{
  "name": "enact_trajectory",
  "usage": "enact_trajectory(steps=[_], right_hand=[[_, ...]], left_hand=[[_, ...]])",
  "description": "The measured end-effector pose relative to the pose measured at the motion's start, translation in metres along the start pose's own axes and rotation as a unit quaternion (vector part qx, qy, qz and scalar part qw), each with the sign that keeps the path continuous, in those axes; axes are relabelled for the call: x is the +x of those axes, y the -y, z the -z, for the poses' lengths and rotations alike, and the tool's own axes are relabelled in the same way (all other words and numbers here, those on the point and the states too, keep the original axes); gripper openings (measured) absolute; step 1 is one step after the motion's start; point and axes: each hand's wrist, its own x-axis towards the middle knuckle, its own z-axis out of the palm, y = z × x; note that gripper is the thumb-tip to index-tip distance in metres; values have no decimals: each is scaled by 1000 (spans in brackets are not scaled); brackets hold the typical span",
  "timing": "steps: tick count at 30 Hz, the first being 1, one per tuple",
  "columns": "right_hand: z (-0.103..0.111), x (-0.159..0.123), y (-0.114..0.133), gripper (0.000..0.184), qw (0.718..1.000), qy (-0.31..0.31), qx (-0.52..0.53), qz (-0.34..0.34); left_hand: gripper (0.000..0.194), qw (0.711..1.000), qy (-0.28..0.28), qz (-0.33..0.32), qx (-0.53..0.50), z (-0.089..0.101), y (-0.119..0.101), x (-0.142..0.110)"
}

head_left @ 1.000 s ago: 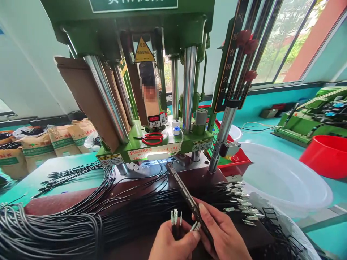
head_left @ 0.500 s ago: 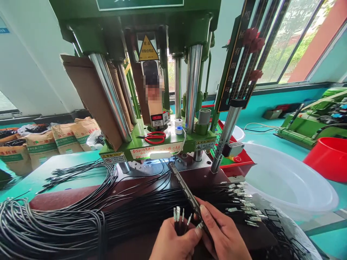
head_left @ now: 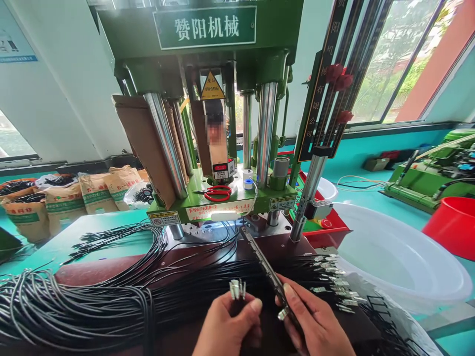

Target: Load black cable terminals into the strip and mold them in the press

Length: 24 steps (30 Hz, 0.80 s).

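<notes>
My left hand [head_left: 232,321] is closed around several black cables whose silvery metal terminals [head_left: 237,289] stick up above the fingers. Close by on the right, my right hand [head_left: 313,316] grips a long, narrow metal bar [head_left: 261,257] with notches along it. The bar slants up and away, its far tip near the base of the green press. One metal terminal [head_left: 282,314] sits against the bar beside my right fingers; how it is held there is hidden. A gap separates my two hands. Beyond them lies a thick bundle of black cables [head_left: 193,282], with terminal ends [head_left: 337,282] at the right.
The green press [head_left: 226,205] stands ahead, with red-handled scissors [head_left: 218,193] on its ledge. Looped cables [head_left: 33,306] spread across the left side. To the right are a white tub [head_left: 401,247], a red tub [head_left: 451,225] and black frame-like pieces [head_left: 389,321].
My left hand has drawn left, away from the bar, with its cables. One terminal stays at the bar by my right hand. The view has tilted up, showing more of the press.
</notes>
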Motion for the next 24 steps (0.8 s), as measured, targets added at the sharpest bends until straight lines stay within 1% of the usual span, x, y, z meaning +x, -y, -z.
enact_trajectory(steps=[1, 3, 5, 8, 11, 14, 16, 18, 20, 24], right_hand=[[0, -1, 1, 48, 999, -9, 26, -22], [-1, -2, 2, 48, 997, -22, 59, -43], [-2, -2, 2, 46, 995, -35, 73, -60], [-3, -1, 1, 45, 996, -29, 72, -54], [-1, 0, 1, 47, 998, 14, 53, -21], [2, 2, 2, 51, 999, 41, 22, -14], [4, 2, 1, 51, 999, 49, 7, -5], [4, 3, 0, 50, 999, 50, -4, 6], [4, 3, -3, 50, 999, 47, -7, 6], [5, 4, -5, 51, 999, 53, -5, -7]], left_hand=[[48, 1000, -5, 2, -29, 5, -2, -1], [48, 996, 3, 25, -84, 11, -5, -1], [50, 992, 22, 36, -116, 10, -4, -1], [49, 994, 52, 21, -89, 1, 3, 3], [50, 998, 53, 24, -14, -7, 6, 8], [51, 997, 66, 27, 42, -8, 4, 9], [54, 995, 87, 27, 39, -6, 2, 10], [58, 995, 94, 25, 23, -4, 3, 10], [58, 996, 89, 23, 6, -4, 5, 11], [49, 998, 60, 13, 0, -9, 8, 11]])
